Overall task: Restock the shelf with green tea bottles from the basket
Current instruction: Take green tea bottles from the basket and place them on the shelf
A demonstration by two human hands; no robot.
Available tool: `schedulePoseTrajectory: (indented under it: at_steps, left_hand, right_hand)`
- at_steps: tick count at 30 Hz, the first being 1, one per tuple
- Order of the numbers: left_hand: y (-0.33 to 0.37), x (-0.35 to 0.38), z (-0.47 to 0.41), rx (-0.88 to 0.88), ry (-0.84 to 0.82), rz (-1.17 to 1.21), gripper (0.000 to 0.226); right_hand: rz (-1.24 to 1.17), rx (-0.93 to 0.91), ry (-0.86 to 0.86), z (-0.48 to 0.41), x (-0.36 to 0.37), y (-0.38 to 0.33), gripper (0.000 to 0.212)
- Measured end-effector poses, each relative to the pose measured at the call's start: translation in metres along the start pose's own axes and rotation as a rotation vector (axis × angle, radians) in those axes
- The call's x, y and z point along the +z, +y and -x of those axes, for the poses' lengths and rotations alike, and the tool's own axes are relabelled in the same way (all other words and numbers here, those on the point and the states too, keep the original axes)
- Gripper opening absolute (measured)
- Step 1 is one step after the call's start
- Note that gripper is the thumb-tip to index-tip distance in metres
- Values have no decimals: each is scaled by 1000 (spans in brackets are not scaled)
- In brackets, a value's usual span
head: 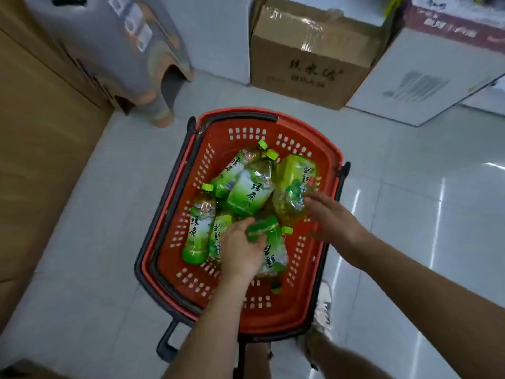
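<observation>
Red basket (306, 305) sits on floor, holding several green tea bottles (250, 191) lying flat. Left hand (241, 250) grips one bottle (269, 242) near centre. Right hand (334, 218) is spread open, fingertips touching right-side bottle (293, 187).

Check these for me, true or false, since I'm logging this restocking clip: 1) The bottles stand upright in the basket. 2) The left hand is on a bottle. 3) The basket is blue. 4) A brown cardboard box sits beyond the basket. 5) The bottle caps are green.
1) False: the green tea bottles lie on their sides, piled on each other.
2) True: the left hand curls its fingers over a bottle.
3) False: the basket is red with black handles.
4) True: the cardboard box stands on the floor past it.
5) True.
</observation>
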State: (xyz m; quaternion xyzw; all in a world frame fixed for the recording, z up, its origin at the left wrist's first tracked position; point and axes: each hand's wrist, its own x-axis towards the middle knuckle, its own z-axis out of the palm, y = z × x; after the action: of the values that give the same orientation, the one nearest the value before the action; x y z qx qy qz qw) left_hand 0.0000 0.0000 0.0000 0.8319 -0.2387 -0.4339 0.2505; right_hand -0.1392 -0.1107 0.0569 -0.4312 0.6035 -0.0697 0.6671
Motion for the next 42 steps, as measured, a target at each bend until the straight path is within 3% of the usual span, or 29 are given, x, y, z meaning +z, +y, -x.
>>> schedulePoseTrajectory:
  at_steps: [4, 7, 10, 14, 16, 18, 20, 23, 26, 29, 31, 33, 36, 39, 42]
  left_hand:
    - [-21, 20, -54, -200, -174, 71, 76]
    - [-32, 25, -73, -244, -316, 136, 78]
    - [-37, 26, -85, -215, -307, 113, 82]
    - [-37, 20, -87, -260, -327, -58, 115]
    - [-34, 13, -79, -226, -340, -178, 108]
    - [-34, 2, -64, -181, -301, -160, 86]
    - [-35, -16, -42, -197, -175, -3, 68]
    - [-32, -48, -20, -342, 14, 523, 63]
    - [-19, -59, -8, -362, -35, 957, 64]
    - [0, -36, -3, -398, -115, 1070, 67]
    - [13, -21, -2, -372, -130, 1017, 71]
    - [26, -16, 0, -322, -138, 855, 75]
    - [29, -22, -6, -289, -174, 548, 66]
    - [20, -35, -25, -306, -199, 417, 44]
    - [22, -31, -60, -165, -125, 300, 23]
  right_hand:
    - [-1, 8, 25, -47, 10, 28, 42]
    - [-50, 26, 17, -62, 11, 42, 47]
    - [-119, 31, 25, -69, 7, 52, 45]
    - [-303, 86, 15, -67, -1, 57, 38]
    - [-331, 116, 10, -65, -3, 56, 43]
    - [-341, 118, 5, -58, -8, 56, 55]
    - [-318, 113, -73, -55, -7, 54, 48]
    - [-283, 154, -164, -51, -5, 54, 43]
    - [-384, 180, -309, -37, 12, 47, 50]
    - [-608, 103, -339, -31, 48, 34, 73]
    - [-713, 111, -132, -41, 70, 29, 100]
    - [-837, 198, 84, -53, 76, 26, 111]
    - [-971, 249, 135, -59, 65, 29, 94]
    - [-818, 172, 185, -62, 46, 32, 70]
    - [-635, 60, 245, -67, 31, 24, 60]
